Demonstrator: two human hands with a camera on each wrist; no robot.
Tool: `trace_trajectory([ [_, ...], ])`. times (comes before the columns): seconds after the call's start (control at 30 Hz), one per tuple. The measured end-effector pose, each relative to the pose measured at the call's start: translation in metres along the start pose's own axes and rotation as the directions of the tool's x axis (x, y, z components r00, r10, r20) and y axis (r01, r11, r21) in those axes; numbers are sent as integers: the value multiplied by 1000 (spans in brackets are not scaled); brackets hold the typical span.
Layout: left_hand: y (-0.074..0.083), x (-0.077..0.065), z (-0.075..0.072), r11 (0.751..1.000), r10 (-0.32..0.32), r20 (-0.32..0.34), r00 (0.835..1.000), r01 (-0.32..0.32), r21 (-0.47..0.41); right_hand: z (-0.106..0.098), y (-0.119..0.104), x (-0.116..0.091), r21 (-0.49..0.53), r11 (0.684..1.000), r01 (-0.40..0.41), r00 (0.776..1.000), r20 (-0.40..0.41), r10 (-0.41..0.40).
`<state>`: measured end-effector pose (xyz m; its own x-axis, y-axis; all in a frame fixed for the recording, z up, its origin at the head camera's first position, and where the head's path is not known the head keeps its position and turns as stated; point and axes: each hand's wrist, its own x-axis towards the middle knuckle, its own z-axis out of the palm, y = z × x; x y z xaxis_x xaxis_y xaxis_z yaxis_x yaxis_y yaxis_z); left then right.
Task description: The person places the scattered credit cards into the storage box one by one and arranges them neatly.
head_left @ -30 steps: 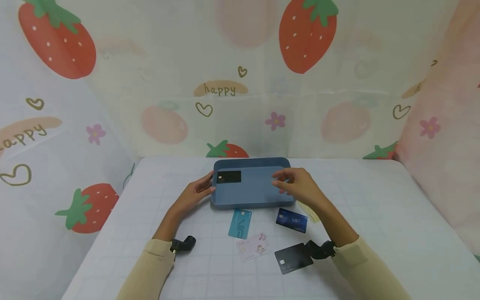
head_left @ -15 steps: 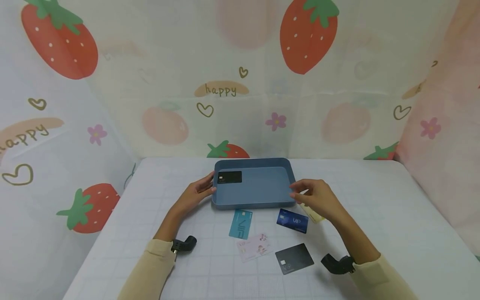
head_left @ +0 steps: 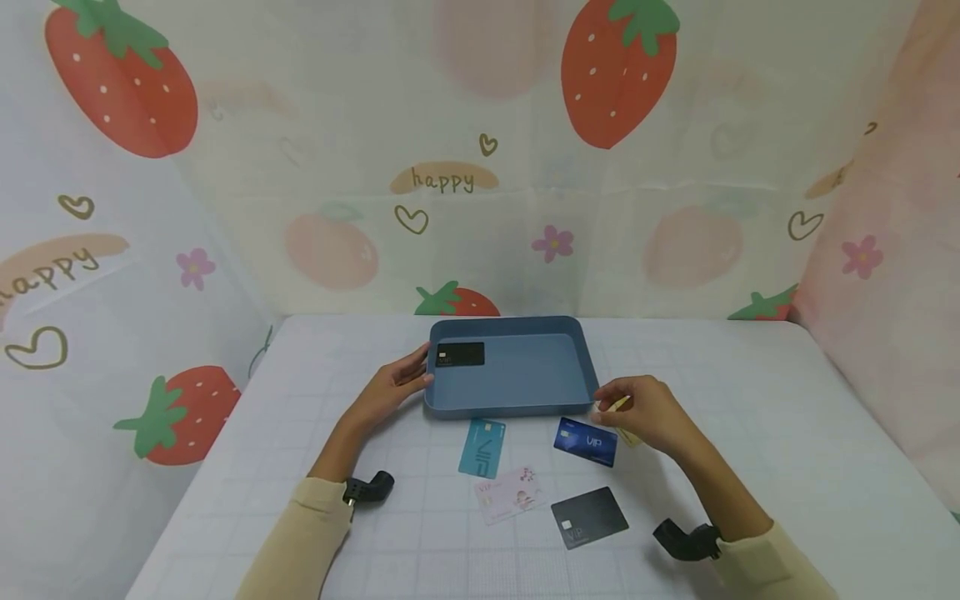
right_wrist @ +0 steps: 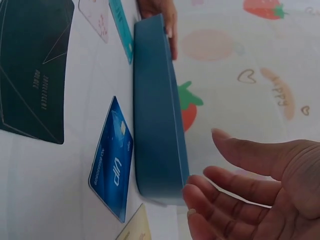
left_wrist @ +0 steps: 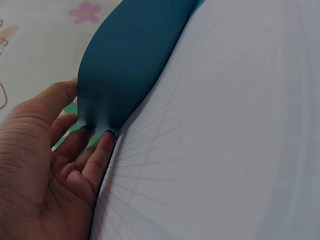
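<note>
Fingers of the right hand (head_left: 647, 410): parted, holding nothing.
Left hand (head_left: 390, 387) rests against the left end of the blue tray (head_left: 525, 367), presumably to steady it; the black VIP card (head_left: 462, 354) lies inside, just right of the left fingertips. Right thumb and fingers stand moderately apart above the yellow card (right_wrist: 138, 227), near the tray corner; card contact cannot be confirmed.

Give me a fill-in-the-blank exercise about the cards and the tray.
One rectangular ____ card lies inside the shallow blue rectangular tray.
The bare left hand touches the tray's ____ end.
The dark blue rectangular card reads ____ in large print.
In the head view, the bare right hand partly hides a ____ rectangular card.

Missing words: black; left; VIP; yellow.
</note>
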<state>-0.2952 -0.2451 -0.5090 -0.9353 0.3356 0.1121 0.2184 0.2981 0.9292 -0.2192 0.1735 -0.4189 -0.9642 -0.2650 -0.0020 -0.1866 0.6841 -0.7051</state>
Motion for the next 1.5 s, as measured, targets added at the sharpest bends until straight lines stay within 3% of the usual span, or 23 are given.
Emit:
trace_trajectory([
  [0.57,-2,10,6,999,34,20,999,-34,-7,6,15,-4,-83,996,-38,997,61,43],
  [0.87,0,5,6,1000,22,19,1000,-22,0,12,18,-4,-186,982,12,997,78,3],
  [1.5,-1,0,-1,1000,26,12,1000,-26,-3,25,10,-1,-317,947,-49,993,84,79],
])
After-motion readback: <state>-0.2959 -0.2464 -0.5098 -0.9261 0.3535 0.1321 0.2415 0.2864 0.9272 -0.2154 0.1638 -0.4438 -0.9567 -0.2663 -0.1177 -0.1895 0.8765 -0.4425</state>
